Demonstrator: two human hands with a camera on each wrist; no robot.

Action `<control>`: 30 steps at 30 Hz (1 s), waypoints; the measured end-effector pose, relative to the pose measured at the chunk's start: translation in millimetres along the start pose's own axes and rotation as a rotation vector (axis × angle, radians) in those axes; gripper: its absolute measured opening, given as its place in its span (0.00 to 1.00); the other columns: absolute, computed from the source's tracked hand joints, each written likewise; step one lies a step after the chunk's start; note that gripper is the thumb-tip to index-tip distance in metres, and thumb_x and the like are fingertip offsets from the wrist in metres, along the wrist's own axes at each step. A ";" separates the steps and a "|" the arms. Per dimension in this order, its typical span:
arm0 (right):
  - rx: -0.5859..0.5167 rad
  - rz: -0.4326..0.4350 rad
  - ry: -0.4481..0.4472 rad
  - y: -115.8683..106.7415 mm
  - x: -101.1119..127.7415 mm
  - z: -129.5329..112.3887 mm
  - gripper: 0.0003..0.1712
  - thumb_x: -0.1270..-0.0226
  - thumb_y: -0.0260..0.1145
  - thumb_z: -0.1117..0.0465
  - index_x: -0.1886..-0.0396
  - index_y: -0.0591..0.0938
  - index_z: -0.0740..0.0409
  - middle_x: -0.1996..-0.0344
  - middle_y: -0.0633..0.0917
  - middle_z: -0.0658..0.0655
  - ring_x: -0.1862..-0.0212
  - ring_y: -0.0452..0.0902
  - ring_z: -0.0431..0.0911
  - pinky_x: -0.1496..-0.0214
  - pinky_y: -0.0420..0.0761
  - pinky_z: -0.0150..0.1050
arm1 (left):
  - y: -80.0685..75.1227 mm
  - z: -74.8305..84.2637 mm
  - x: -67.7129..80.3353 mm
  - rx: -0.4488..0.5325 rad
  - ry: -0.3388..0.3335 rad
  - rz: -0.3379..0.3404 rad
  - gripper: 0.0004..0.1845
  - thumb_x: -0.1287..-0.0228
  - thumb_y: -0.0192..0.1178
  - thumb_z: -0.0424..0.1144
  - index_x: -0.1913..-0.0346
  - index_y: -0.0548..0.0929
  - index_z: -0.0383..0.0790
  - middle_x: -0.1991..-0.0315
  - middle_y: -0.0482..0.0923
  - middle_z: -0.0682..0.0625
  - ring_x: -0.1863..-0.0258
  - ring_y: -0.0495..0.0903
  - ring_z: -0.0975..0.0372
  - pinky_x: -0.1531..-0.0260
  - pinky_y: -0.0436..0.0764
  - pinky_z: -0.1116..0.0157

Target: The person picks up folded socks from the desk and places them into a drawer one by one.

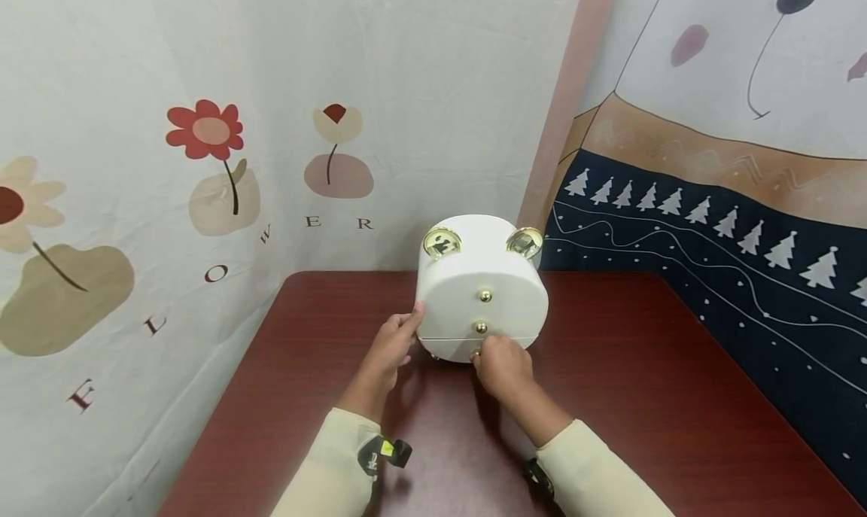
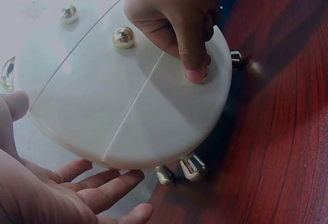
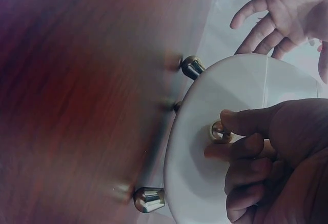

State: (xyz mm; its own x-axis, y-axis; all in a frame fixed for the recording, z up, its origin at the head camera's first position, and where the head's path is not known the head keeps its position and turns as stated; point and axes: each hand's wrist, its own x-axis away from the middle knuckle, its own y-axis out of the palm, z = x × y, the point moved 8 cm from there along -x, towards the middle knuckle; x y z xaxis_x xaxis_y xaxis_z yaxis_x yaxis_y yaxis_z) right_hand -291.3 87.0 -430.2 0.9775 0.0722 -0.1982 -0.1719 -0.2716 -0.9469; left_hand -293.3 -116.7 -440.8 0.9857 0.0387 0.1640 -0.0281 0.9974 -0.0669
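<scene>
A small white rounded drawer box with gold knobs stands on short gold feet. My right hand pinches the lowest gold knob between thumb and index finger, the other fingers curled beneath. That knob sits on the bottom drawer, whose face looks level with the rest of the front. My left hand lies against the box's left side, its fingers loosely extended and the thumb near the front edge. Higher up the front are a middle knob and an upper knob.
Two round gold-rimmed pieces sit on top of the box. Under it is a dark red-brown table. Behind the table hang a pale flower-printed cloth and a dark cloth with white trees. Both wrists wear black straps.
</scene>
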 end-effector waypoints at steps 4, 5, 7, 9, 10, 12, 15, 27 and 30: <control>-0.002 -0.006 -0.009 -0.7 -2.0 0.7 0.18 0.32 0.79 0.50 0.75 0.85 0.56 0.67 0.90 0.61 0.62 0.89 0.60 0.62 0.87 0.59 | 0.0 0.4 1.0 -0.009 0.003 0.002 0.44 0.20 0.55 0.70 0.25 0.72 0.32 0.25 0.71 0.29 0.25 0.73 0.37 0.27 0.70 0.31; -0.002 -0.008 -0.011 -0.5 -2.4 1.0 0.18 0.32 0.79 0.50 0.74 0.86 0.56 0.66 0.90 0.61 0.61 0.89 0.60 0.61 0.87 0.59 | 0.0 0.4 1.3 -0.009 0.003 0.003 0.44 0.20 0.55 0.70 0.26 0.72 0.32 0.25 0.71 0.29 0.25 0.73 0.37 0.27 0.70 0.31; -0.001 -0.009 -0.018 -0.4 -3.2 1.4 0.18 0.32 0.80 0.50 0.73 0.86 0.57 0.66 0.90 0.61 0.61 0.89 0.60 0.60 0.87 0.59 | 0.4 0.4 2.3 -0.009 0.004 0.002 0.44 0.20 0.55 0.70 0.26 0.72 0.32 0.25 0.72 0.29 0.25 0.73 0.37 0.26 0.70 0.31; 0.003 -0.010 -0.022 -0.4 -3.6 1.8 0.17 0.32 0.80 0.50 0.72 0.86 0.56 0.66 0.90 0.60 0.60 0.89 0.60 0.60 0.87 0.59 | 0.8 0.5 3.5 -0.009 0.005 -0.001 0.44 0.20 0.55 0.70 0.26 0.72 0.32 0.25 0.72 0.29 0.25 0.74 0.37 0.26 0.69 0.30; 0.004 -0.009 -0.023 -0.7 -3.8 2.1 0.17 0.32 0.80 0.50 0.72 0.86 0.56 0.66 0.90 0.60 0.60 0.89 0.60 0.60 0.87 0.59 | 1.0 0.6 4.1 -0.008 0.005 -0.003 0.44 0.20 0.55 0.70 0.26 0.72 0.32 0.24 0.72 0.29 0.24 0.74 0.37 0.26 0.69 0.30; 0.004 -0.006 -0.025 -1.7 -3.8 2.4 0.17 0.33 0.80 0.50 0.71 0.86 0.56 0.66 0.89 0.60 0.60 0.89 0.60 0.59 0.87 0.59 | 1.4 0.8 5.2 -0.007 0.007 -0.007 0.44 0.20 0.55 0.70 0.26 0.72 0.32 0.24 0.71 0.29 0.24 0.73 0.37 0.25 0.68 0.30; 0.000 -0.001 -0.028 -3.0 -3.6 2.6 0.17 0.33 0.80 0.50 0.71 0.86 0.57 0.66 0.89 0.60 0.60 0.89 0.60 0.60 0.87 0.59 | 1.8 1.1 6.7 -0.008 0.010 -0.012 0.45 0.20 0.54 0.71 0.25 0.71 0.31 0.22 0.69 0.29 0.23 0.72 0.36 0.25 0.67 0.29; -0.015 -0.001 -0.032 -2.1 -3.8 2.1 0.17 0.33 0.80 0.49 0.72 0.87 0.55 0.64 0.90 0.60 0.59 0.89 0.59 0.58 0.87 0.59 | 2.3 0.8 9.8 -0.014 0.018 -0.018 0.45 0.20 0.53 0.72 0.26 0.71 0.32 0.21 0.67 0.29 0.22 0.72 0.36 0.25 0.68 0.29; -0.019 -0.005 -0.031 -0.2 -4.3 1.3 0.17 0.33 0.80 0.48 0.72 0.87 0.54 0.64 0.90 0.59 0.59 0.89 0.58 0.58 0.87 0.59 | 1.7 1.2 11.2 -0.014 0.018 -0.014 0.44 0.20 0.53 0.71 0.25 0.71 0.33 0.21 0.67 0.29 0.22 0.71 0.36 0.25 0.67 0.29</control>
State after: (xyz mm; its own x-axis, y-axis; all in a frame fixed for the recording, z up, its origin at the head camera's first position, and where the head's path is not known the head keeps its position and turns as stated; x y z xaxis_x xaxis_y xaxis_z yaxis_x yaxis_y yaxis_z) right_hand -295.6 87.9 -429.5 0.9739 0.1033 -0.2020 -0.1648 -0.2898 -0.9428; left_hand -282.5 -114.5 -438.0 0.9887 0.0232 0.1478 -0.0117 0.9969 -0.0781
